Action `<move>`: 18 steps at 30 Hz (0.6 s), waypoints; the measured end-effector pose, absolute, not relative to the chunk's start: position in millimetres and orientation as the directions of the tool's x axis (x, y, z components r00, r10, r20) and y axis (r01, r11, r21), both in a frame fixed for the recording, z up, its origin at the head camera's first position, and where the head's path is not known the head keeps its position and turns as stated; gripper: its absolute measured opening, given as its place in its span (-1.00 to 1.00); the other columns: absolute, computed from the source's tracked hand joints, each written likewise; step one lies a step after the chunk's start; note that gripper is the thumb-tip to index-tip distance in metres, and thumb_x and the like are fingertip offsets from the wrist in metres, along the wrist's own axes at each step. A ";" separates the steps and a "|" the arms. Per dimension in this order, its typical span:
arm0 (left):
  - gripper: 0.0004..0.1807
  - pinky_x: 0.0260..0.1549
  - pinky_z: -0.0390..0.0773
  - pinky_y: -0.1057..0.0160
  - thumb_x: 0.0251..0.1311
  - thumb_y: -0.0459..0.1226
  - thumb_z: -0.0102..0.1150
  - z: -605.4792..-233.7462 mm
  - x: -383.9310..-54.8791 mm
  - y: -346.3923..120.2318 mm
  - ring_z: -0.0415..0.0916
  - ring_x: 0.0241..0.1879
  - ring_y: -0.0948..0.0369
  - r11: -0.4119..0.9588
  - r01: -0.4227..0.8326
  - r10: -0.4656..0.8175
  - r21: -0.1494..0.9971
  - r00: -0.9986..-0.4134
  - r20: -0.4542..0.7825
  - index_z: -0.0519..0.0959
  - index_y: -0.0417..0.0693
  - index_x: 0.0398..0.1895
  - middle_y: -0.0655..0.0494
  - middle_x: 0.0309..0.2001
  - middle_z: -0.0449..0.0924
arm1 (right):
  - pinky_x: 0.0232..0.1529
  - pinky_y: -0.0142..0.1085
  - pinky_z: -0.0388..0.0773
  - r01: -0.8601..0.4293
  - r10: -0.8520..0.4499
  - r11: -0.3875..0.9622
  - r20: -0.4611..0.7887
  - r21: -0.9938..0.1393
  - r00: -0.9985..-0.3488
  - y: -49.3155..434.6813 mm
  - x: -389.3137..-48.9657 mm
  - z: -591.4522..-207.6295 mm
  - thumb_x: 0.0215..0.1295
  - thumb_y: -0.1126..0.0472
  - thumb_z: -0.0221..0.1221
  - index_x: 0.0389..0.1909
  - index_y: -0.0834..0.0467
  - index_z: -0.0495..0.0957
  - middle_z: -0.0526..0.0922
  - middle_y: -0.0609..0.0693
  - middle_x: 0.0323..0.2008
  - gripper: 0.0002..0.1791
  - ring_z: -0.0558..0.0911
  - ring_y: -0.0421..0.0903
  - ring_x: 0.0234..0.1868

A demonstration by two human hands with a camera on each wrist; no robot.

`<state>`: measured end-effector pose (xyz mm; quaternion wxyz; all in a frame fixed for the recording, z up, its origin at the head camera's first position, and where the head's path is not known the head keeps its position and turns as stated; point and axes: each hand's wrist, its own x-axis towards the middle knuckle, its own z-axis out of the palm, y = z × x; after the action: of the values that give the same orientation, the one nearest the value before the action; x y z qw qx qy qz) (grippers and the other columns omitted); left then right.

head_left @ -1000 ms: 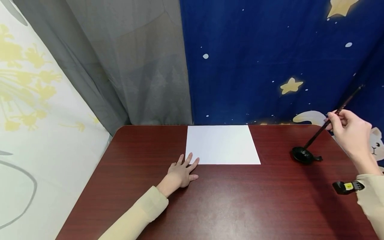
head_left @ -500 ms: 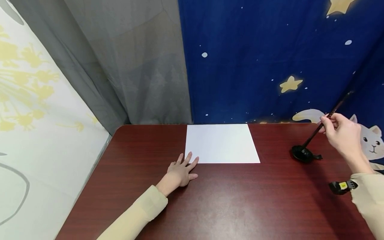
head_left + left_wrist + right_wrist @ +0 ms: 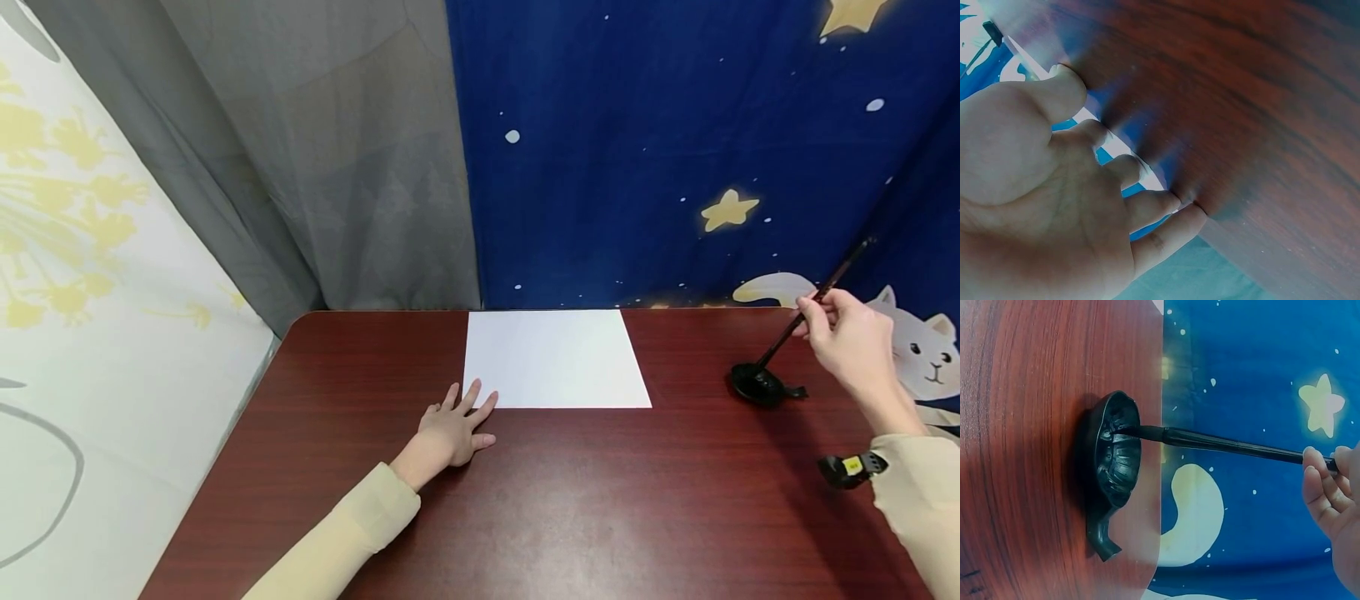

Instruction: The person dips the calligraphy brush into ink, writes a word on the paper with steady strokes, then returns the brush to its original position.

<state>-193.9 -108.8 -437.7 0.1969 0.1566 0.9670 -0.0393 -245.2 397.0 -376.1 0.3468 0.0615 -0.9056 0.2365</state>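
Note:
My right hand [image 3: 851, 342] pinches a dark brush [image 3: 783, 333] by its handle, in the head view at the right. In the right wrist view the brush's dark bristles [image 3: 1138, 431] reach into a small black dish [image 3: 1116, 459], ribbed inside, with a short curved handle. The same dish [image 3: 757, 385] sits on the right part of the table. My left hand [image 3: 452, 435] lies with fingers spread, its fingertips on the lower left corner of a blank white sheet of paper [image 3: 558, 362]. The left wrist view shows the left palm [image 3: 1041, 187] and fingertips against the tabletop.
The dark red wooden table [image 3: 570, 500] has its far edge near a grey curtain [image 3: 375, 167] and a blue star-patterned curtain [image 3: 600, 208]. A white patterned wall [image 3: 112, 375] borders the left side. A black device [image 3: 851, 470] is strapped at the right sleeve.
My right hand and the brush's upper end have shifted left and slightly down, while the bristle end stays in the dish. The left hand and paper keep their place.

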 end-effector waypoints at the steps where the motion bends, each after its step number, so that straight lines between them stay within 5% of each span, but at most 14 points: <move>1: -0.26 0.40 0.19 -0.06 0.50 0.19 -0.24 -437.7 -194.0 -108.9 -0.23 0.59 -0.01 0.948 0.318 0.287 -0.015 -0.874 -0.392 -0.10 0.34 0.65 0.16 0.64 -0.25 | -0.52 -0.56 0.06 -0.275 0.051 0.881 0.656 -0.384 -0.753 397.0 -245.2 -376.4 0.46 0.24 0.11 -0.29 0.39 0.57 0.21 -0.91 -0.58 -0.74 0.22 -0.79 -0.61; 12: -0.27 0.39 0.20 -0.05 0.50 0.19 -0.23 -438.3 -192.9 -109.8 -0.21 0.59 0.00 0.947 0.320 0.291 -0.014 -0.876 -0.384 -0.08 0.34 0.65 0.16 0.64 -0.24 | -0.54 -0.53 0.10 -0.275 0.039 0.885 0.649 -0.375 -0.760 397.1 -245.0 -381.2 0.44 0.30 0.09 -0.29 0.42 0.57 0.41 -0.70 -0.68 -0.77 0.22 -0.80 -0.59; 18: -0.27 0.39 0.20 -0.05 0.50 0.19 -0.22 -438.1 -192.8 -110.4 -0.21 0.59 -0.01 0.947 0.321 0.293 -0.010 -0.877 -0.380 -0.08 0.33 0.65 0.15 0.64 -0.24 | -0.52 -0.61 0.08 -0.284 0.034 0.879 0.645 -0.383 -0.763 396.3 -245.8 -381.7 0.44 0.30 0.11 -0.26 0.42 0.57 0.26 -0.88 -0.61 -0.78 0.23 -0.83 -0.58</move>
<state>-192.8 -110.4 -438.1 0.1901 0.1587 0.9682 -0.0364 -245.8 396.3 -381.7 0.3371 0.0688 -0.9087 0.2363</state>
